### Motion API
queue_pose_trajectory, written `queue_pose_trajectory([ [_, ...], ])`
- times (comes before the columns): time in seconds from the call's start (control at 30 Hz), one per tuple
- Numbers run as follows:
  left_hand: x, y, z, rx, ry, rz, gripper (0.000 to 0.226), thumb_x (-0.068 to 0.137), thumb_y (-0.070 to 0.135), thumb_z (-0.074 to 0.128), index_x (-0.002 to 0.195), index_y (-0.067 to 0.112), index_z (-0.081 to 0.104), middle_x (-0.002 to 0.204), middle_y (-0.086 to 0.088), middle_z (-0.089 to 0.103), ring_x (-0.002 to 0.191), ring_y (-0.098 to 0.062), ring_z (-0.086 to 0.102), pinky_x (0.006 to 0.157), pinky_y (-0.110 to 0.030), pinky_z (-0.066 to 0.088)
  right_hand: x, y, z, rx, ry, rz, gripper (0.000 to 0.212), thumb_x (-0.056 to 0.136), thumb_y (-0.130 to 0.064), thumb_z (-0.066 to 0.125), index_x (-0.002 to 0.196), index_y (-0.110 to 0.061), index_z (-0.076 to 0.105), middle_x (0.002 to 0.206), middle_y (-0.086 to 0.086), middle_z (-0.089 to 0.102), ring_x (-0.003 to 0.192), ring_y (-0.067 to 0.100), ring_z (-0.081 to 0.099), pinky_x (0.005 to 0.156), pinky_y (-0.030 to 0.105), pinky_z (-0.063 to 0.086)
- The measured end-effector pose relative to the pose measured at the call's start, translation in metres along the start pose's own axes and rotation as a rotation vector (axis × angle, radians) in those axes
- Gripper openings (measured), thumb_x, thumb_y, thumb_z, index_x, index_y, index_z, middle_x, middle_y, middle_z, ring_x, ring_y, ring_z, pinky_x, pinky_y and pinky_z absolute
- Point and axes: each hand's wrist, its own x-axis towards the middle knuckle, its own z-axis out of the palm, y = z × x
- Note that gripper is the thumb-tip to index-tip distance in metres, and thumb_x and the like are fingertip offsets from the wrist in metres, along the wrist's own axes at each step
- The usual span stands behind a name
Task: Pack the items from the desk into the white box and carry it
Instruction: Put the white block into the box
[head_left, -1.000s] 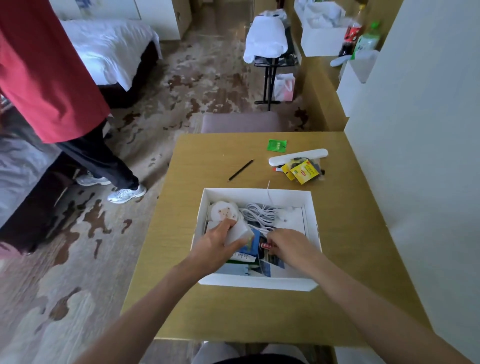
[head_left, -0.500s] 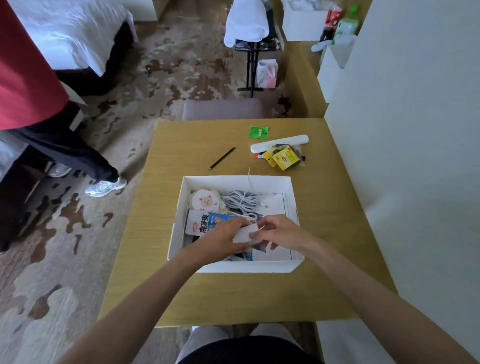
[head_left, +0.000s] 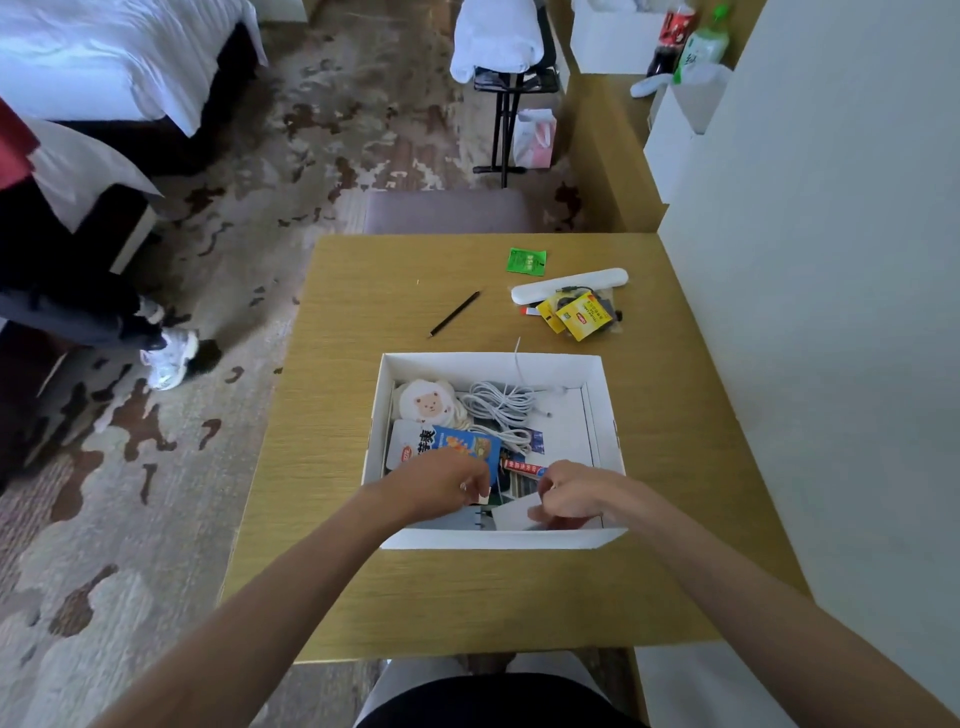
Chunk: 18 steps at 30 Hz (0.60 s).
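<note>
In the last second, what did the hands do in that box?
The white block passed from the left hand to the right hand, which now holds it in the near right corner of the white box. The left hand has let go. The pen, tea bags, green packet and white bar stayed on the desk.

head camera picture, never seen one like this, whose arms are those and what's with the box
No machine here: a person wears a camera on the head, so you look down along their own arms. Both hands reach into the white box on the desk. The right hand holds a flat white item; whether the left hand holds anything is unclear. The box contains a white cable and a blue packet. A pen, green sachet, white bar and yellow tea bags lie beyond it.
</note>
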Motion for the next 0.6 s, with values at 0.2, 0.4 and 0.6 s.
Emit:
queue_pose_trajectory([
  [0.2,0.001,-0.006,-0.004,-0.024,-0.081,-0.002,0.035,0.082,-0.004,0.049,0.101,0.021,0.065,0.109,0.004,0.066,0.096,-0.007,0.055,0.077,-0.019,0.041,0.000,-0.001,0.013,-0.140,0.116,-0.162,0.018,0.091,-0.028,0.061,0.102,-0.017,0.070,0.078,-0.010,0.063,0.073,0.007,0.060,0.057,0.018,0.042],
  [0.4,0.001,-0.008,-0.021,-0.112,-0.028,0.037,0.022,0.086,0.007,0.046,0.091,0.018,0.065,0.098,0.003,0.069,0.093,-0.014,0.060,0.083,-0.030,0.049,-0.009,-0.006,0.007,-0.216,0.058,-0.196,0.021,0.091,-0.024,0.060,0.109,-0.016,0.069,0.092,0.000,0.071,0.075,0.012,0.066,0.062,0.020,0.047],
  [0.6,0.005,-0.017,-0.061,-0.189,0.233,0.078,0.023,0.087,0.010,0.046,0.086,0.023,0.065,0.083,0.011,0.063,0.065,-0.009,0.060,0.058,-0.026,0.050,-0.030,-0.002,-0.016,-0.198,0.245,-0.293,0.026,0.098,-0.037,0.046,0.116,-0.027,0.062,0.100,-0.011,0.069,0.072,0.001,0.069,0.075,0.032,0.057],
])
